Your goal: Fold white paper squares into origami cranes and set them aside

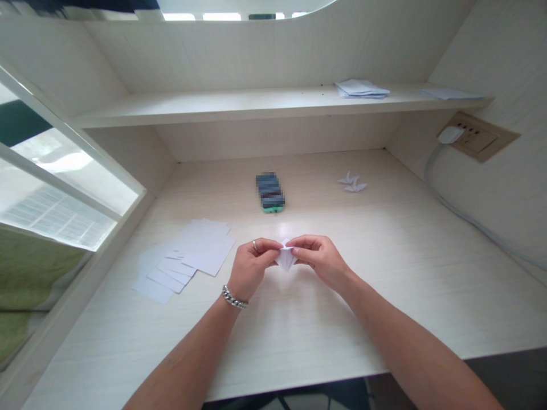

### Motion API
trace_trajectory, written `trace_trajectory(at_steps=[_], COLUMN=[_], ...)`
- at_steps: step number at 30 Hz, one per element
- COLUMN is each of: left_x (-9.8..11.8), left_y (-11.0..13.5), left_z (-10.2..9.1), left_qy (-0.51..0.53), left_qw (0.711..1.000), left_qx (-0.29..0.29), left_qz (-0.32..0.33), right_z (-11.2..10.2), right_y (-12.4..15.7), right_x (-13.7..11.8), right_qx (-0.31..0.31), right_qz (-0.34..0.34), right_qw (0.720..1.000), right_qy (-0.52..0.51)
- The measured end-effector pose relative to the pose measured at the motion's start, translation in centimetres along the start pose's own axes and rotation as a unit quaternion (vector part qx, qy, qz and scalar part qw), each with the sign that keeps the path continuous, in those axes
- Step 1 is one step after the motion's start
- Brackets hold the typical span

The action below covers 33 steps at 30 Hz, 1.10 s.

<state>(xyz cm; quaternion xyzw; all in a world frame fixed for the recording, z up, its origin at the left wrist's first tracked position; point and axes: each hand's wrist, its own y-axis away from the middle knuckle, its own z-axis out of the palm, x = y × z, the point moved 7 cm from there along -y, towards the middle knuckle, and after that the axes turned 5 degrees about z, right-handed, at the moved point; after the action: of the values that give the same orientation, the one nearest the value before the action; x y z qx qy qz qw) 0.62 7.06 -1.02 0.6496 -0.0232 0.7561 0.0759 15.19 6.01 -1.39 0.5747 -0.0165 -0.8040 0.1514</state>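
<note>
A small piece of folded white paper (286, 259) is held above the middle of the desk, its lower tip pointing toward me. My left hand (255, 259), with a ring and a chain bracelet, pinches its left side between thumb and fingers. On the opposite side my right hand (318, 256) pinches the paper in the same way. The fingertips cover the paper's upper side edges. Loose white paper sheets (209, 245) lie overlapping to the left of my left hand. Folded paper cranes (354, 187) rest farther back on the right.
A phone with a blurred screen (270, 192) lies beyond my hands on the desk (405, 273). Stacked paper (361, 89) sits on the shelf (222, 105). At right, a cable (470, 222) runs from a charger (450, 134) in the wall socket. A window (60, 165) borders the left side.
</note>
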Motion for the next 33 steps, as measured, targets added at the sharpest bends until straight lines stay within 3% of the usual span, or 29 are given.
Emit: trace_trajectory(at_steps=[3,10,14,20,26,29,33], left_x=[0.0,-0.3,-0.5,0.0,-0.5,-0.4,-0.4], left_y=[-0.1,0.1,0.1,0.1,0.2,-0.1,-0.3], left_z=[-0.1,0.3,0.3,0.0,1.3,0.5,-0.4], left_qy=[0.0,0.037,0.004,-0.058,-0.076,-0.066,-0.065], left_qw=[1.0,0.999,0.999,0.998,0.995,0.998,0.998], left_qx=[0.006,-0.009,-0.02,0.01,-0.061,-0.013,0.025], left_qz=[0.003,-0.025,-0.025,0.005,-0.026,-0.009,0.007], right_z=[0.2,-0.7,-1.0,-0.8,-1.8,-1.6,-0.5], right_y=[0.1,-0.2,-0.1,-0.1,-0.1,-0.2,-0.2], right_x=[0.0,0.3,0.0,0.0,-0.2,-0.1,-0.1], right_qx=[-0.021,0.046,0.076,0.075,0.127,0.111,0.035], right_qz=[0.02,-0.017,-0.031,-0.021,-0.067,-0.053,-0.042], right_qw=[0.999,0.996,0.994,0.994,0.989,0.991,0.988], right_qy=[-0.019,0.071,0.077,0.079,0.041,0.056,0.141])
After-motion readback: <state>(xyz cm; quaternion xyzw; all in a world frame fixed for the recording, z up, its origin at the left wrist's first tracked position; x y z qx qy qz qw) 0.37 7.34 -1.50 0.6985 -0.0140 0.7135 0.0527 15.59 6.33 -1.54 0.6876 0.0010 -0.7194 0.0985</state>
